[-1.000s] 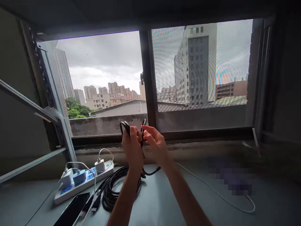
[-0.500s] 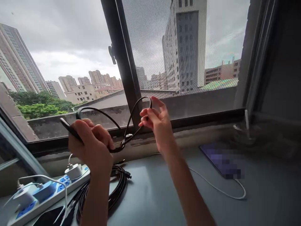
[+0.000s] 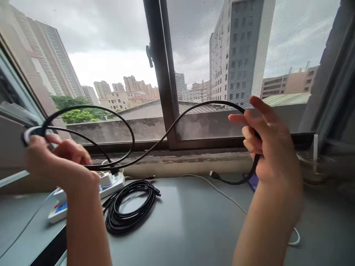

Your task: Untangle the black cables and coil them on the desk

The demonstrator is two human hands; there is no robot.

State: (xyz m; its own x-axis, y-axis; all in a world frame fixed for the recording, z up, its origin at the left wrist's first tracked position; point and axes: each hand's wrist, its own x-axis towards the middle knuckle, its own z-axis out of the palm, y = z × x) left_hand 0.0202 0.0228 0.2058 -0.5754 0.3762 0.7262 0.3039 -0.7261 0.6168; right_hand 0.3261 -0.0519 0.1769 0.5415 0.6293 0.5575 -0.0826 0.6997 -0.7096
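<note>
Black cable [image 3: 216, 102] loops through the air before the window [image 3: 163, 74], strung between two hands held well apart — left hand [image 3: 62, 159] clamped on its bends, right hand [image 3: 273, 144] curled round it, with the plug [image 3: 213, 174] dangling over the table [image 3: 191, 218]. Another cable [image 3: 130, 224] lies coiled below.

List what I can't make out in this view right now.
All in the head view:
Black cable: the stretches gripped inside the left hand and right hand, hidden by those hands.
Power strip: middle section, behind the left forearm.
Purple item: only part shows, the right wrist covering more.
Dark flat object: cut off by the bottom edge.
</note>
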